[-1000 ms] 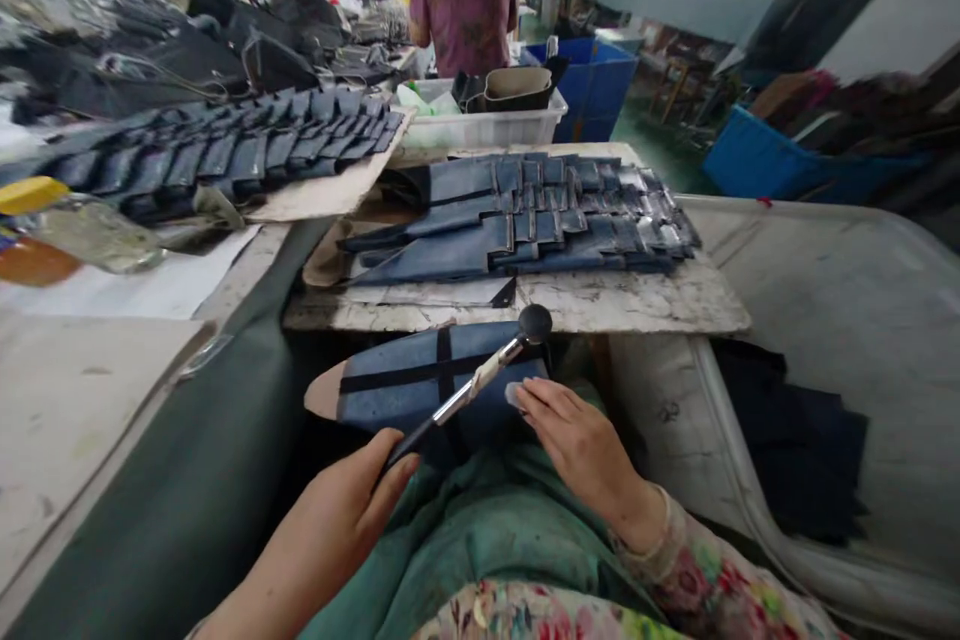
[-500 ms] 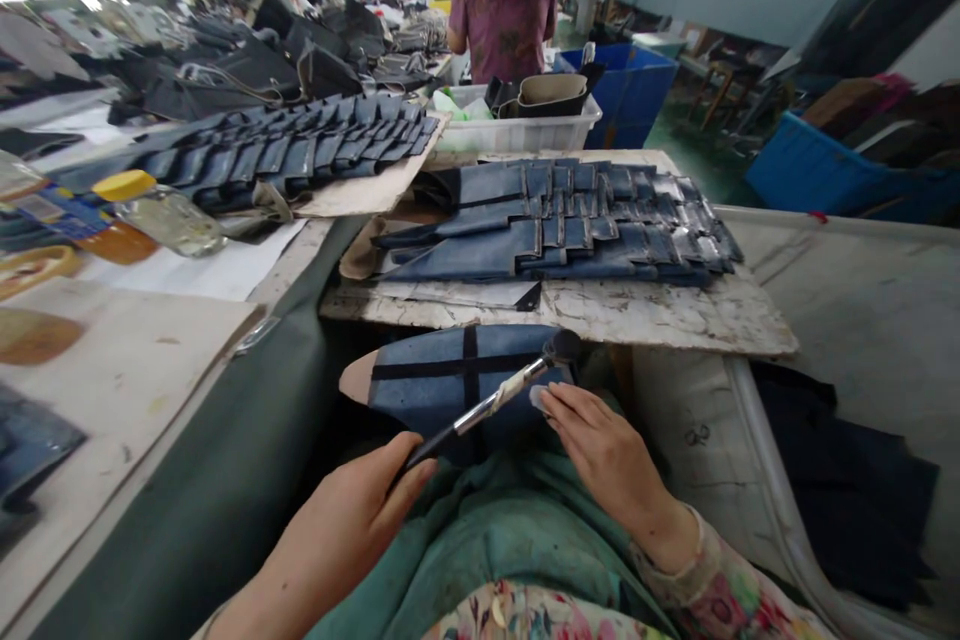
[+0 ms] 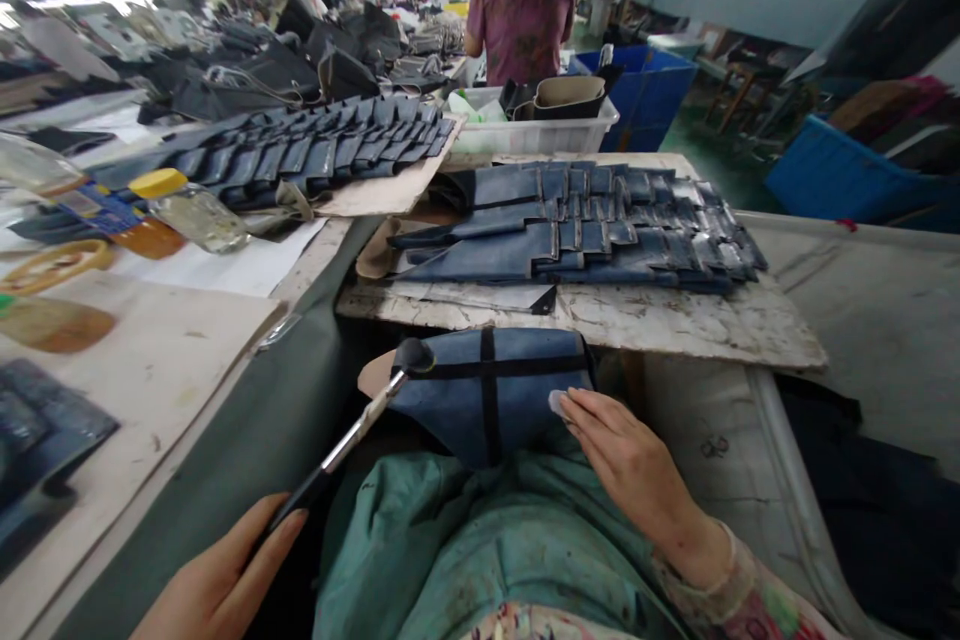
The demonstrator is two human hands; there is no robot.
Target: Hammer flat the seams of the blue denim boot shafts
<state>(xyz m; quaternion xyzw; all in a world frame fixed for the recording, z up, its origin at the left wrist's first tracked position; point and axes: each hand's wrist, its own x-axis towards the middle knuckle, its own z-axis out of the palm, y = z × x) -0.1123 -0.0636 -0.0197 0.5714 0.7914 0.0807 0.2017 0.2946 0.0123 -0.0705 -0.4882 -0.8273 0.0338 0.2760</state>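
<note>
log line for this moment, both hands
left hand: grips black-headed metal hammer | right hand: small translucent piece at fingertips, near blue panel with crossed black bands | hammer head: at panel's left end, contact unclear

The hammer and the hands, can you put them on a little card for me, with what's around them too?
Left hand: grips the hammer by its dark handle
Hammer head: black, seen over the left end of the blue piece; whether it touches, I can't tell
Right hand: a pale bit at its fingertips
Blue piece: black bands crossing on it
Board beyond: more blue pieces, overlapping in rows
Far back: a person in a purple shirt
</note>
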